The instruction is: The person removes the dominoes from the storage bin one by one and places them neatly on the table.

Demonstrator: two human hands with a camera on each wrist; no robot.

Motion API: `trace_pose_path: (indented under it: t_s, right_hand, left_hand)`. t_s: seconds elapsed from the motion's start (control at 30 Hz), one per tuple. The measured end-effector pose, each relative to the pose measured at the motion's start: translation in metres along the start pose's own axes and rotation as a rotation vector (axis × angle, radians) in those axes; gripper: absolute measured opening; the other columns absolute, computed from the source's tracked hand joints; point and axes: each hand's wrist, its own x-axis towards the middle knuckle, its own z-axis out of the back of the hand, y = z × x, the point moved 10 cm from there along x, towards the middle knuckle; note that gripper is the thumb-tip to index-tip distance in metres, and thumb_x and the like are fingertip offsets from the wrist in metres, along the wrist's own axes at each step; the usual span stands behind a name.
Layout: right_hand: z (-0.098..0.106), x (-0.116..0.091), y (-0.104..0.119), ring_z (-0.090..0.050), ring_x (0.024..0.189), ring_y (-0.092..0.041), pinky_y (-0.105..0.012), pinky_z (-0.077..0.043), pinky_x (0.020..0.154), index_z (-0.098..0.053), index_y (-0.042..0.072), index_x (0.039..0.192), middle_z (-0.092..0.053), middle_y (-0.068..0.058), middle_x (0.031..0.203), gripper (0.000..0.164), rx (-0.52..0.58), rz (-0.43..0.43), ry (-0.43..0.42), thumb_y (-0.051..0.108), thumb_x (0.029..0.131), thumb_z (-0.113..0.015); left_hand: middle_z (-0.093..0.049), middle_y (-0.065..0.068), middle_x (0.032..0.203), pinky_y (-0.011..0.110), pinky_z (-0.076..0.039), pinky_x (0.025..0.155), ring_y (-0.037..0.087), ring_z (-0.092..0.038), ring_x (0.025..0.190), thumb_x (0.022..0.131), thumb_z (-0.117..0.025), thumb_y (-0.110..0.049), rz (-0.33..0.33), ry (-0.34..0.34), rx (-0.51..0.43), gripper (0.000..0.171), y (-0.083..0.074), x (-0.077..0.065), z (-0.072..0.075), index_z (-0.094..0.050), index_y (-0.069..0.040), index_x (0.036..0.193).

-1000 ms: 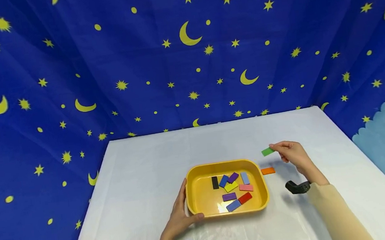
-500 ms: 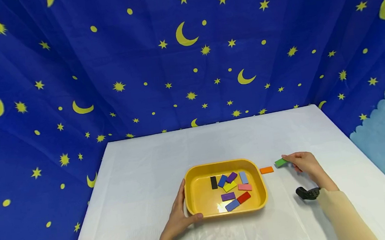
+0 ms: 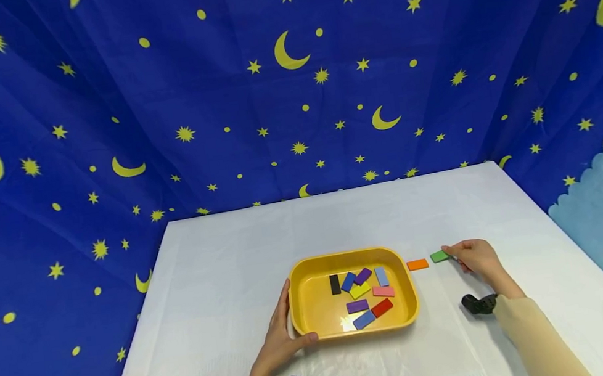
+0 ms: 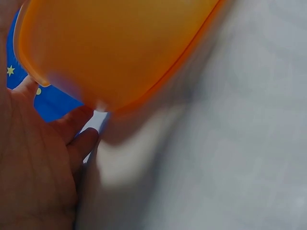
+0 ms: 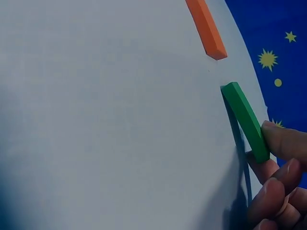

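A yellow plastic tray with rounded corners stands on the white table. My left hand holds its left end, thumb at the near rim and fingers along the left side; in the left wrist view several fingertips show by the tray wall. To the tray's right, my right hand pinches one end of a green rectangular block between thumb and finger. The green block is low at the tabletop, a shadow beside it. An orange block lies between it and the tray, with a small gap to the green one.
Several coloured blocks lie inside the tray, among them a black block, a yellow block, a pink block and a red block. A blue star-and-moon cloth hangs behind the table.
My right hand has moved right and down toward the table with the green block, now roughly in line with the orange block. The left hand and tray keep their places.
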Motion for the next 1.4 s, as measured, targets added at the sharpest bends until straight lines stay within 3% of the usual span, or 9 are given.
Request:
trace_pose_path:
  t_s: [0.43,0.57,0.7,0.8,0.97,1.13,1.3,1.4]
  right_hand:
    - [0.001,-0.005,0.001,-0.049,0.055,-0.014,-0.025,-0.042,0.048,-0.064,-0.003,0.099,-0.053,0.0,0.061,0.047,-0.052,0.03,-0.034,0.042,0.088,-0.064]
    - [0.004,-0.01,0.01,-0.049,0.053,-0.014,-0.026,-0.041,0.047,-0.063,-0.004,0.1,-0.054,-0.001,0.061,0.046,-0.076,0.06,-0.093,0.04,0.09,-0.063]
    - [0.002,-0.018,0.048,-0.047,0.052,-0.016,-0.028,-0.038,0.048,-0.065,-0.003,0.096,-0.053,0.0,0.06,0.04,-0.142,0.217,-0.172,0.036,0.089,-0.066]
    - [-0.006,-0.024,0.089,-0.045,0.052,-0.016,-0.028,-0.036,0.048,-0.067,-0.001,0.092,-0.051,0.0,0.06,0.035,-0.178,0.351,-0.171,0.034,0.088,-0.068]
    - [-0.037,-0.034,0.153,-0.048,0.049,-0.019,-0.026,-0.04,0.045,-0.068,0.004,0.091,-0.053,-0.004,0.06,0.03,-0.132,0.465,-0.02,0.034,0.086,-0.071]
    - [-0.093,-0.051,0.211,-0.05,0.054,-0.019,-0.026,-0.042,0.049,-0.071,0.009,0.091,-0.055,-0.003,0.063,0.025,-0.168,0.581,0.263,0.032,0.083,-0.074]
    - [-0.158,-0.07,0.223,-0.058,0.062,-0.019,-0.028,-0.047,0.057,-0.071,0.006,0.102,-0.06,0.002,0.068,0.027,-0.354,0.594,0.597,0.025,0.083,-0.075]
    - [-0.183,-0.075,0.216,-0.06,0.066,-0.018,-0.028,-0.048,0.061,-0.07,0.007,0.108,-0.063,0.005,0.074,0.032,-0.507,0.58,0.642,0.026,0.082,-0.076]
  left_hand:
    - [-0.012,0.018,0.155,0.066,-0.013,0.105,0.041,-0.017,0.138,0.069,-0.083,-0.029,0.029,0.0,0.005,0.116,0.0,-0.001,0.001,-0.007,-0.011,0.154]
    - [-0.012,0.014,0.156,0.066,-0.013,0.104,0.038,-0.018,0.139,0.068,-0.084,-0.032,0.012,-0.005,0.01,0.116,0.016,0.002,-0.001,-0.007,-0.02,0.154]
    - [-0.012,0.004,0.157,0.063,-0.015,0.106,0.031,-0.018,0.14,0.067,-0.085,-0.037,0.023,-0.013,0.033,0.117,0.041,0.005,-0.002,-0.006,-0.032,0.154]
    - [-0.012,0.0,0.157,0.061,-0.015,0.107,0.028,-0.017,0.14,0.067,-0.085,-0.036,0.041,-0.017,0.031,0.117,0.046,0.006,-0.002,-0.006,-0.035,0.153]
    - [-0.012,0.003,0.157,0.062,-0.015,0.106,0.03,-0.018,0.14,0.067,-0.084,-0.038,0.002,-0.013,0.031,0.117,0.043,0.008,0.0,-0.005,-0.034,0.153]
    - [-0.012,0.009,0.157,0.065,-0.014,0.105,0.035,-0.018,0.139,0.067,-0.085,-0.032,0.002,-0.012,0.051,0.118,0.038,0.009,0.002,-0.005,-0.026,0.154]
    - [-0.011,0.019,0.155,0.061,-0.015,0.106,0.04,-0.017,0.138,0.07,-0.084,-0.029,-0.004,0.006,0.015,0.115,0.011,0.004,0.0,-0.007,-0.012,0.154]
    - [-0.011,0.02,0.155,0.058,-0.017,0.107,0.039,-0.018,0.138,0.072,-0.083,-0.03,-0.014,0.011,0.001,0.114,0.004,0.002,-0.002,-0.007,-0.009,0.153]
